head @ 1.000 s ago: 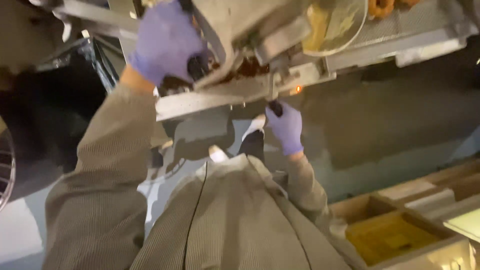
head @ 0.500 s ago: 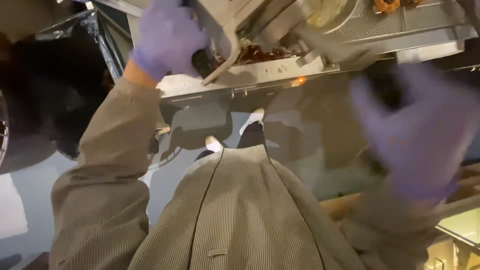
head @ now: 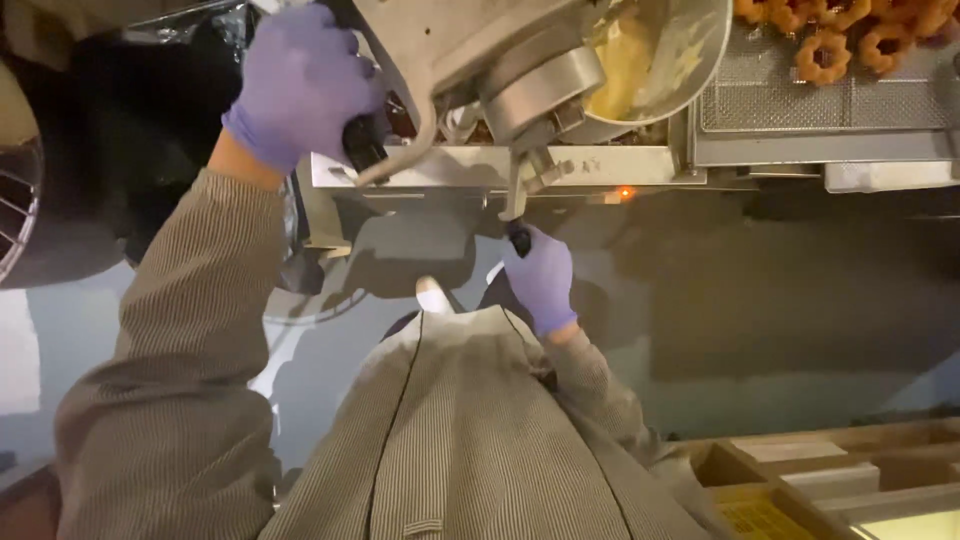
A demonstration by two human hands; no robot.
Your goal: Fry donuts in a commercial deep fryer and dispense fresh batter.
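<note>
While gripped — L hand [head: 300, 85], R hand [head: 540, 278]

2 gloved hands [head: 300, 85], 1 batter hopper [head: 650, 60], 1 wire rack [head: 820, 95].

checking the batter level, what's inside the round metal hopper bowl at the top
The round metal hopper bowl holds pale yellow batter smeared up its inner wall. The grey metal dispenser housing covers the bowl's left side, so how full it is cannot be seen.

A metal rack [head: 800, 110] carries what look like fried rings [head: 825, 55].
</note>
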